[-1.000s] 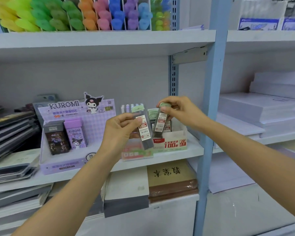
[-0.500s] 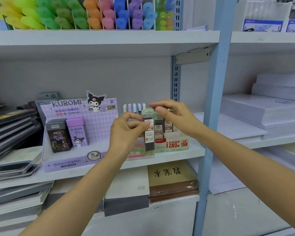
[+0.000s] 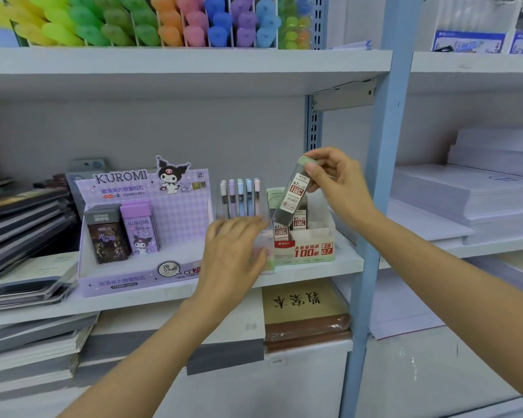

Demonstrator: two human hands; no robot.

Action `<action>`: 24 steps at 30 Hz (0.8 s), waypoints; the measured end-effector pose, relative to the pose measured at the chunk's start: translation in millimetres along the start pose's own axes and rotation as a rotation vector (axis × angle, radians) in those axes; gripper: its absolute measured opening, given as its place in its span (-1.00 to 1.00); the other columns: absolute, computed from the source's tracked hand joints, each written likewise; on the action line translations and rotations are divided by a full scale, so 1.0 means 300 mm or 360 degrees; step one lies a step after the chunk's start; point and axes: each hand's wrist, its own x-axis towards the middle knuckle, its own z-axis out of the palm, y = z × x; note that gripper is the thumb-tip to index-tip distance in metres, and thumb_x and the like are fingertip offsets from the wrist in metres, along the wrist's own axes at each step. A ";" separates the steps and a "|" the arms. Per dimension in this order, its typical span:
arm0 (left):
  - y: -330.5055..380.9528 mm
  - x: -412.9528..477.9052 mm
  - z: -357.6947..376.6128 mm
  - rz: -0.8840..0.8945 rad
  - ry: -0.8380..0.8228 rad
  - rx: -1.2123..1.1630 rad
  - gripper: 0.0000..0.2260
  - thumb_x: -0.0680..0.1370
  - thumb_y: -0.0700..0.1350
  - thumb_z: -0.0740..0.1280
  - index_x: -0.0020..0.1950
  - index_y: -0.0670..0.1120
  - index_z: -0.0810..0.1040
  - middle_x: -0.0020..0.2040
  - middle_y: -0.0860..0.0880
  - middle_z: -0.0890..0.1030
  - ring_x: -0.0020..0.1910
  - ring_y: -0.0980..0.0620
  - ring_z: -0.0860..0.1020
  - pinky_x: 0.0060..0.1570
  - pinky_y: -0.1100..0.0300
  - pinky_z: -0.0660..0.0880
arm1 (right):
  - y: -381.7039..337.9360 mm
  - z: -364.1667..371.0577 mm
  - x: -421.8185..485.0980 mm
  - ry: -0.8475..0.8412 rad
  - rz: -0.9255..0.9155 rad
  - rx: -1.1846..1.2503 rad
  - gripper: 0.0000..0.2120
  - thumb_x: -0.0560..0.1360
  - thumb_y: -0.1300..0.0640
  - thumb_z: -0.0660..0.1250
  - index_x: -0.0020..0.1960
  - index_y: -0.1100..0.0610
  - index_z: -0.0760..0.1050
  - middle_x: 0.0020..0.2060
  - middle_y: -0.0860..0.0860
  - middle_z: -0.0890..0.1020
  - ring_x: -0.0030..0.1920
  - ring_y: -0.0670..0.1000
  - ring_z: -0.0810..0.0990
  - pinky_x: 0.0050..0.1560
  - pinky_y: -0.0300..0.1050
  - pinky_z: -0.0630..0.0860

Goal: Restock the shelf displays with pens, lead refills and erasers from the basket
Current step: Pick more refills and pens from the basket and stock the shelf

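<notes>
While pinched, refill tube (image 3: pixel 292 196) leans, cap up-right

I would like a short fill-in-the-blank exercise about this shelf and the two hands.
The lead tube is held by the ____ hand.
The box below the tube is printed 2B ____.
The Kuromi display holds ____ cases.
Missing words: right; 0.7; two.

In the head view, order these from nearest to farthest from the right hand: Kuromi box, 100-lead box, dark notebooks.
1. 100-lead box, just below the right hand holding the lead refill case.
2. Kuromi box, farther to the left.
3. dark notebooks, at the far left.
</notes>
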 end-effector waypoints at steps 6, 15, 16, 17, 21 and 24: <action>-0.012 -0.017 0.004 0.0067 -0.0089 0.0106 -0.59 0.49 -0.14 0.40 0.34 -0.11 0.49 0.31 -0.06 0.54 0.27 -0.07 0.50 0.39 -0.05 0.22 | 0.006 0.036 -0.036 -0.0259 -0.0039 -0.0317 -0.90 0.56 0.21 0.31 0.05 0.07 0.55 -0.14 -0.02 0.62 -0.12 -0.11 0.59 -0.16 -0.23 0.59; -0.024 -0.083 0.021 0.0131 -0.0071 0.0231 -0.40 0.52 -0.12 0.37 0.53 -0.12 0.26 0.50 -0.16 0.31 0.52 -0.14 0.22 0.51 -0.14 0.02 | 0.028 0.069 -0.106 -0.0322 -0.0009 -0.0726 -0.76 0.54 0.11 0.36 0.19 0.11 0.58 0.12 0.02 0.55 0.09 -0.05 0.53 0.18 -0.10 0.51; -0.025 -0.100 0.026 0.0138 -0.0049 0.0220 -0.39 0.52 -0.13 0.36 0.54 -0.12 0.24 0.53 -0.15 0.26 0.54 -0.14 0.16 0.52 -0.14 0.00 | 0.031 0.075 -0.121 -0.0346 -0.0003 -0.0810 -0.69 0.54 0.08 0.34 0.27 0.11 0.54 0.23 0.05 0.49 0.21 -0.01 0.47 0.28 -0.07 0.44; -0.026 -0.120 0.032 0.0146 -0.0020 0.0208 -0.39 0.52 -0.13 0.35 0.54 -0.12 0.23 0.55 -0.15 0.22 0.55 -0.13 0.11 0.52 -0.13 -0.01 | 0.033 0.081 -0.142 -0.0359 -0.0014 -0.0874 -0.63 0.55 0.06 0.33 0.34 0.10 0.49 0.33 0.06 0.43 0.32 0.01 0.39 0.37 -0.04 0.34; -0.030 -0.239 0.076 0.0158 0.0199 0.0092 -0.53 0.48 -0.21 0.35 0.40 -0.13 0.44 0.45 -0.19 0.37 0.46 -0.18 0.25 0.43 -0.10 0.17 | 0.038 0.122 -0.286 -0.0182 -0.0377 -0.0759 -0.66 0.57 0.15 0.30 0.33 0.18 0.47 0.28 0.10 0.46 0.31 0.03 0.41 0.34 -0.08 0.34; -0.043 -0.397 0.144 0.0085 0.0281 -0.0063 -0.72 0.44 -0.24 0.31 0.15 -0.14 0.57 0.16 -0.14 0.54 0.16 -0.16 0.44 0.16 0.07 0.29 | 0.089 0.181 -0.461 -0.0327 -0.0471 -0.0500 -0.84 0.58 0.21 0.26 0.12 0.21 0.56 -0.01 0.03 0.58 -0.04 -0.07 0.53 -0.03 -0.26 0.46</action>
